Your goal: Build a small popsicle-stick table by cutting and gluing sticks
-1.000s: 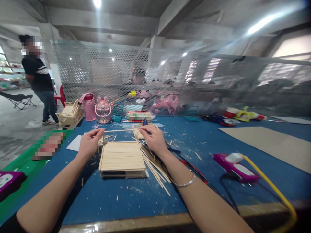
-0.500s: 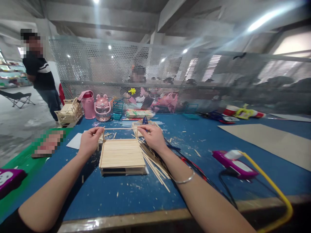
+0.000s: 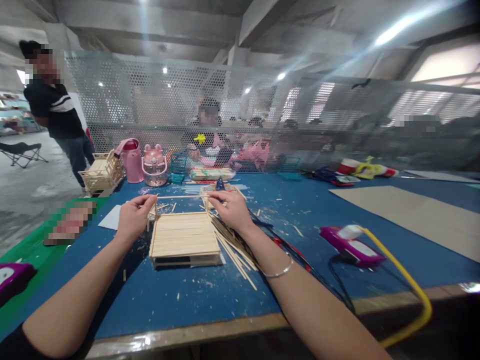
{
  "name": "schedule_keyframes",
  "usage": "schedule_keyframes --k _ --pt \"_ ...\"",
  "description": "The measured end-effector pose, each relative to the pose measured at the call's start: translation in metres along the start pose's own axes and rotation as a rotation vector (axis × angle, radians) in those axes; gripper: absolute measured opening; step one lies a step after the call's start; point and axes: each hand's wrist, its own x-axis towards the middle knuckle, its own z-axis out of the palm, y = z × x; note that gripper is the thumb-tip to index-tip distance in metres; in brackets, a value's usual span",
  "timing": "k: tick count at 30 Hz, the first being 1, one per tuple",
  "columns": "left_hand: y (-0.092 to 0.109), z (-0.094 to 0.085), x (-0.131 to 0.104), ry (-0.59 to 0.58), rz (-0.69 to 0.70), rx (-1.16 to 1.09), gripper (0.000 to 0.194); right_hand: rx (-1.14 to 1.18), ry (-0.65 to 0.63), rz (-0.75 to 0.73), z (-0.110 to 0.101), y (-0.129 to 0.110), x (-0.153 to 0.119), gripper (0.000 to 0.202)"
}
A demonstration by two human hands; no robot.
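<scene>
A small model bed of thin wooden sticks [image 3: 185,234] stands on the blue table, its slatted top facing up. Two short posts rise at its far corners. Across them runs a thin wooden stick [image 3: 180,197], level and just above the slats. My left hand [image 3: 135,214] pinches the stick's left end at the left post. At the right post, my right hand [image 3: 229,207] pinches the other end between thumb and fingers. Loose wooden sticks [image 3: 238,255] lie fanned out beside the model, partly under my right forearm.
A finished-looking stick model [image 3: 101,172], a pink flask [image 3: 132,162] and a pink bottle [image 3: 154,167] stand at the back left. Right of me lies a purple device [image 3: 352,246] with a yellow tube [image 3: 408,280]. Cardboard [image 3: 405,210] covers the far right. A person [image 3: 56,110] stands left.
The whole view has shifted slightly, so things sit a little further left. Both hands keep their pinch on the stick's ends, and the model stays in place on the table.
</scene>
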Motion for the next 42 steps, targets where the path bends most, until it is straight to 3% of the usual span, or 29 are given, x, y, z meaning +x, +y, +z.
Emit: schedule_keyframes --k 6,12,27,37,42 --pt "0.000 0.000 0.000 0.004 0.006 -0.002 0.040 0.002 0.004 0.040 0.001 -0.002 -0.001 0.015" --pt "-0.002 0.000 0.001 0.003 -0.002 -0.015 0.039 0.099 -0.030 0.221 0.004 -0.004 0.001 0.018" --pt "0.005 -0.001 -0.001 -0.006 -0.021 -0.022 0.038 0.311 -0.042 0.364 0.007 0.000 0.002 0.023" --pt "0.008 -0.001 -0.002 -0.002 -0.045 -0.039 0.036 0.310 -0.082 0.349 0.008 -0.004 0.002 0.022" --pt "0.006 0.000 0.001 -0.074 -0.181 -0.215 0.044 0.229 -0.078 0.282 0.007 -0.004 0.004 0.023"
